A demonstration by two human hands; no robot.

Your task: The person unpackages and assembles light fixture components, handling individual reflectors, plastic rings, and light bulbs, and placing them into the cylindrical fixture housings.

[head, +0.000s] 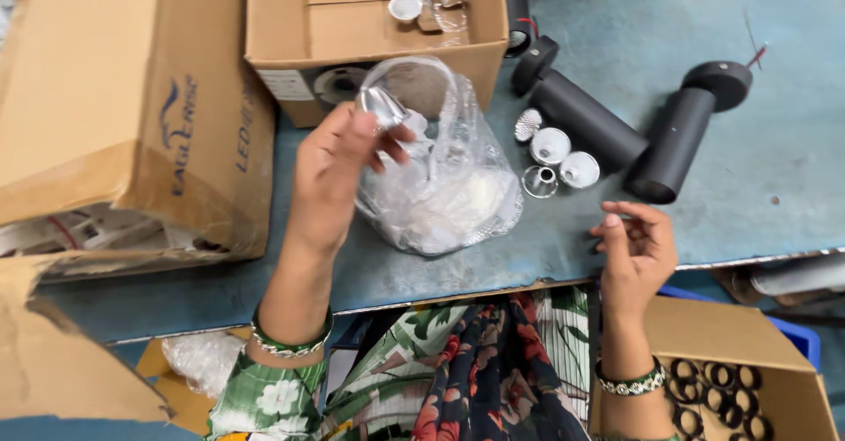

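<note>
My left hand (339,164) holds a small shiny silver reflector cone (380,105) at the mouth of a clear plastic bag (449,181) full of more such parts. My right hand (635,246) hovers at the table's front edge, fingers loosely curled, holding nothing. Several silver reflector cones (553,155) lie on the table just beyond the right hand. Two black cylindrical lamp housings (588,117) (687,133) lie beside those cones.
A large cardboard box (123,106) stands at the left and an open carton (370,27) holding small parts sits behind the bag. Below the grey-blue table (775,168), a box of black rings (722,388) is at the lower right.
</note>
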